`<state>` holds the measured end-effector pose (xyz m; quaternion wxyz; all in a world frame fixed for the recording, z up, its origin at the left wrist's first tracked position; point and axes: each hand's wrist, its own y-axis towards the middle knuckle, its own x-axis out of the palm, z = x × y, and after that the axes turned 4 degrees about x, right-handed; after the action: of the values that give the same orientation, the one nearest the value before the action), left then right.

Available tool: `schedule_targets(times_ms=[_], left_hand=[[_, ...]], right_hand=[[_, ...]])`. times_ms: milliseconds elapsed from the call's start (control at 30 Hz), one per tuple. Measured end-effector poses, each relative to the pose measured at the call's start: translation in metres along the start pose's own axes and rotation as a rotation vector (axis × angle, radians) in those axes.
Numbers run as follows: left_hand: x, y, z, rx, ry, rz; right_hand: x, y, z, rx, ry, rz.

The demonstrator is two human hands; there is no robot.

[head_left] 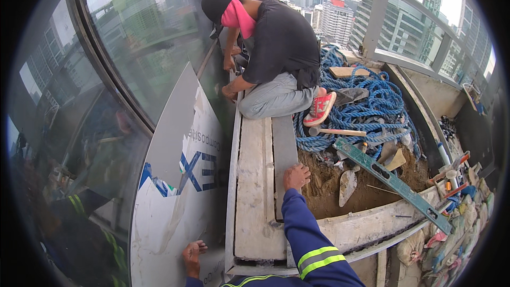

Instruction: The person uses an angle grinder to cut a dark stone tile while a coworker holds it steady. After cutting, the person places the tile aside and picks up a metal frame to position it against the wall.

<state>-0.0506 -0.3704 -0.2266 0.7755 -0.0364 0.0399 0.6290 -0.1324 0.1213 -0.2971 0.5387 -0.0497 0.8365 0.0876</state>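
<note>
My right hand [296,177] rests on the inner edge of the concrete ledge [254,180], beside a flat grey strip [285,151]; its fingers are slightly bent and hold nothing that I can see. Lower and to the left, my left hand [193,255] is in front of a large panel [175,223] with torn protective film, its fingers apart. Whether it touches the panel I cannot tell. The panel leans upright between the glass wall and the ledge. Farther along, a co-worker [281,37] crouches on the ledge, both hands down at its glass-side edge.
Right of the ledge, a soil bed holds a heap of blue rope [380,98], a hammer [342,132] and a trowel [348,186]. A green spirit level [393,183] lies slanted across the bed's near rim. Sacks [462,234] and tools stand at right; a railing [374,21] closes the far side.
</note>
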Motion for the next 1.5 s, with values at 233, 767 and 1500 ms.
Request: schedule_targets(times_ms=[233,767,1500], left_hand=[[0.015,0.017,-0.014,0.026,-0.072,0.025],[0.03,0.057,-0.04,-0.056,-0.174,0.037],[0.011,0.067,-0.049,-0.104,-0.192,0.009]], right_hand=[[0.0,0.001,-0.003,-0.004,0.004,-0.01],[-0.006,-0.002,-0.007,0.0,-0.073,-0.034],[0.009,0.001,-0.001,-0.022,-0.105,-0.002]])
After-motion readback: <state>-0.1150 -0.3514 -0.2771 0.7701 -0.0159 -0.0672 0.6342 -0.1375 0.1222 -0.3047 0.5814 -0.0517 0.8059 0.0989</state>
